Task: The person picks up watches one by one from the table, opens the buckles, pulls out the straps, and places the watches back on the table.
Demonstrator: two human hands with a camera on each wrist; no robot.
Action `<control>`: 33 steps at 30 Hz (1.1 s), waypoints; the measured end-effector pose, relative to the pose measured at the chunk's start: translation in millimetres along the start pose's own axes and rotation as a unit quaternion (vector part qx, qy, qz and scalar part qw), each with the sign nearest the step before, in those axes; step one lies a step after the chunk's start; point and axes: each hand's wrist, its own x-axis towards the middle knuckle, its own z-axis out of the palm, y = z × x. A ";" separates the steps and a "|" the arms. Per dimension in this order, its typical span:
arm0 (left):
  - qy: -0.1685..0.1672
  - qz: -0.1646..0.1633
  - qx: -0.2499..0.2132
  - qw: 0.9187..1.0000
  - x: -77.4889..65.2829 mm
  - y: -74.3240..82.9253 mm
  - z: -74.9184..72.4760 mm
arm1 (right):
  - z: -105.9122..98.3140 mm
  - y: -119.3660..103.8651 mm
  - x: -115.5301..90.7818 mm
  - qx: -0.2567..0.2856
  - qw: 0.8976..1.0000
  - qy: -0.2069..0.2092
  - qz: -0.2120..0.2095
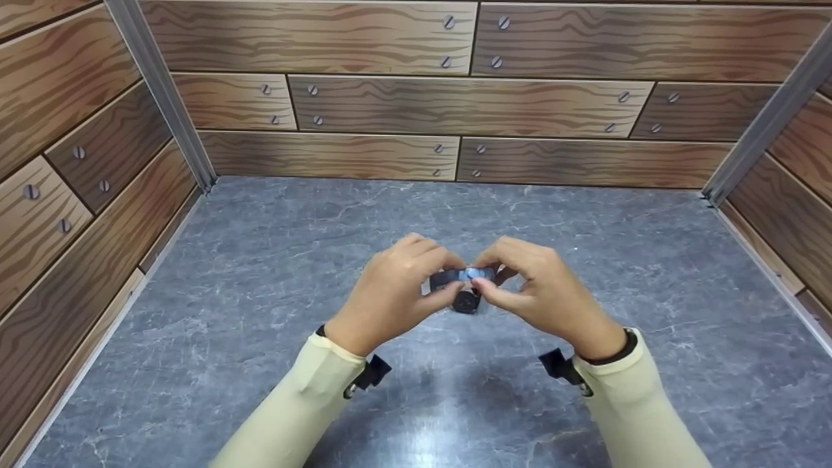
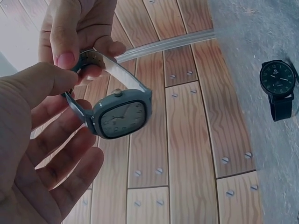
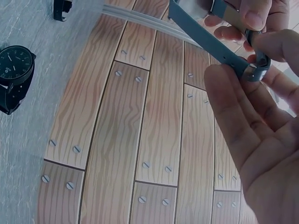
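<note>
Between both hands, above the table, is a blue-grey wristwatch (image 2: 124,119) with a rounded square case, its strap bent into a loop. My left hand (image 1: 400,286) pinches the strap on one side with thumb and index finger; the other fingers spread loosely in the left wrist view. My right hand (image 1: 543,283) pinches the strap (image 3: 205,35) near its metal buckle (image 3: 257,72), where the ends come together. The fingers partly hide that joint. Just below the hands in the head view, a black round-faced wristwatch (image 1: 465,301) lies on the table.
The table (image 1: 292,260) has a grey marbled surface. Wood-patterned panels (image 1: 377,104) wall it at the back and both sides, with grey metal strips at the corners. A small dark camera (image 1: 374,372) sits on the left wrist, another (image 1: 558,365) on the right.
</note>
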 end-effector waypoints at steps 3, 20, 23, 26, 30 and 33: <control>0.004 -0.002 0.003 1.000 0.2 -0.7 -0.4 | -0.2 -0.1 0.1 0.001 1.000 0.006 -0.003; 0.021 -0.027 -0.002 0.999 0.8 -5.2 -1.4 | -2.5 -1.1 0.0 0.009 0.999 0.051 -0.001; 0.020 -0.037 -0.003 0.999 0.1 -6.3 -1.5 | -2.5 -0.9 0.6 0.008 0.998 0.058 -0.002; 0.019 -0.043 -0.002 0.999 -0.1 -7.5 -1.7 | -2.5 -0.1 1.5 0.005 0.998 0.068 -0.006; 0.017 -0.050 0.000 0.999 -0.1 -8.9 -2.4 | -2.5 0.2 1.9 0.002 0.997 0.078 -0.006; 0.012 -0.060 -0.008 0.998 -0.3 -10.1 -2.8 | -2.1 0.5 2.4 0.002 0.996 0.085 -0.009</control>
